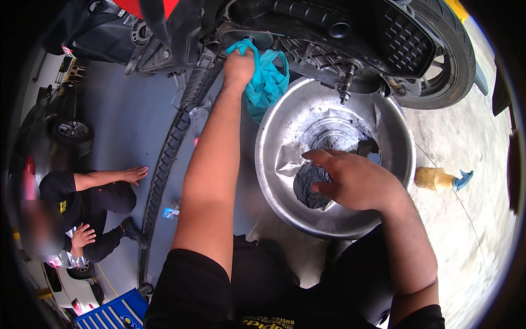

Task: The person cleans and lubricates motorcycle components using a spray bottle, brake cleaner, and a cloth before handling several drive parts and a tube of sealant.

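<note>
My left hand (239, 67) is closed around a teal cloth (267, 82) and presses it to a round metal part (263, 40) on the underside of a scooter's engine casing (312, 24). The cloth's loose end hangs down beside the rim of a dented metal basin (267, 181). Over that basin is my right hand (353, 178), palm down, its index finger and thumb apart. A crumpled dark cloth (310, 186) lies in the basin just under these fingers; I cannot tell whether they touch it. Nothing shows in the right hand's grasp.
A scooter wheel (446, 55) stands at the far right. A yellowish bottle with a blue top (435, 179) lies right of the basin. A black ribbed strip (164, 164) runs along the floor at left. Beyond it a person (82, 214) crouches near parked cars. A blue crate (112, 312) is at the lower left.
</note>
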### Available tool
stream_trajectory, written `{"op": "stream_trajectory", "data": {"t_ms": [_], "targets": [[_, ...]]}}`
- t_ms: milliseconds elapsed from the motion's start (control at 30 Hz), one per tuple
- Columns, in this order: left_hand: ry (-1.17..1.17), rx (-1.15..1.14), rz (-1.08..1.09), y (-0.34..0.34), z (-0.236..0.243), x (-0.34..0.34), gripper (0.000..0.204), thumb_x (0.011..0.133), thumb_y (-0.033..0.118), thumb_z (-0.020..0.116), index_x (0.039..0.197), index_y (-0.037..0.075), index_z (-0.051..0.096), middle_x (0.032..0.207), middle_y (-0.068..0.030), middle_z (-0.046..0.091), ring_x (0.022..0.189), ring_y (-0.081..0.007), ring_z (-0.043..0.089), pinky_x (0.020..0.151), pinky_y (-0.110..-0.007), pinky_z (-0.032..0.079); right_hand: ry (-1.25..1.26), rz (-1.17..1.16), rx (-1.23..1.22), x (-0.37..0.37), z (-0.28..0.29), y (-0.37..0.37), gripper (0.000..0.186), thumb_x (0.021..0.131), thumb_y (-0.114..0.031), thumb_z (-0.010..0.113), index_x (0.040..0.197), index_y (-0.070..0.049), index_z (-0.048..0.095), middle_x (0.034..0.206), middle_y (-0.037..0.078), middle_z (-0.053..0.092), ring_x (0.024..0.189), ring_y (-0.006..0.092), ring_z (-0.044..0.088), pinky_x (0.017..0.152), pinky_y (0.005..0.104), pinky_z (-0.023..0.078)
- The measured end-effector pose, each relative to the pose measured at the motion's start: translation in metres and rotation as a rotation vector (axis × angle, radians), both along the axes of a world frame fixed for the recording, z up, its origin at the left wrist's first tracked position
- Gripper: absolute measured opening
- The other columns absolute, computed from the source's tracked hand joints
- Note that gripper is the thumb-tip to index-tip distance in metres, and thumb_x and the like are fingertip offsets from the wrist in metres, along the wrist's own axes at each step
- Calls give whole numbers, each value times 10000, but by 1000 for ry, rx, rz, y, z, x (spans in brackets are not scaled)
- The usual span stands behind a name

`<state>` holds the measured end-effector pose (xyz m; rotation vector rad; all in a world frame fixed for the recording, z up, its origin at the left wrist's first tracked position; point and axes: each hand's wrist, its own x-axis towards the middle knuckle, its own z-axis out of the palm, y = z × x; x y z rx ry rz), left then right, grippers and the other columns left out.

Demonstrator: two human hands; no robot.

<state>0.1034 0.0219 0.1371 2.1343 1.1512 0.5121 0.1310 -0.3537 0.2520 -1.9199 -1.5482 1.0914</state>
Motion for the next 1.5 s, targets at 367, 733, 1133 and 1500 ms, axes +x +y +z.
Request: {"op": "stream_trajectory", "data": {"t_ms": [367,733,1133,1500], "targets": [[184,296,80,-23,18,1,434,990,370,499,1194,3,607,1118,-273,689,1061,-449,658,930,-528,517,13,24,3,-3,-17,10,518,913,-218,708,1375,-78,521,1179,233,678,1105,387,659,938,448,510],[92,260,68,-11,24,-5,535,984,417,488,1227,-47,594,1220,-302,642,1136,-461,619,995,-507,485,16,-26,-8,-3,-9,0,509,917,-192,712,1372,-53,533,1176,222,683,1138,354,655,955,435,514],[-226,-53,209,-10,0,1,530,1011,378,431,1226,-64,626,1263,-307,625,1181,-445,604,1019,-465,471,46,-36,-23,-4,-1,-10,528,910,-145,726,1377,-18,515,1165,199,682,1104,312,668,947,403,512],[-729,-1011,342,-11,-8,-18,345,1018,261,472,1186,4,631,1130,-145,679,948,-285,683,852,-469,557,36,-12,-35,-4,-22,-1,517,915,-197,709,1379,-52,531,1145,231,688,1107,359,661,942,428,508]]}}
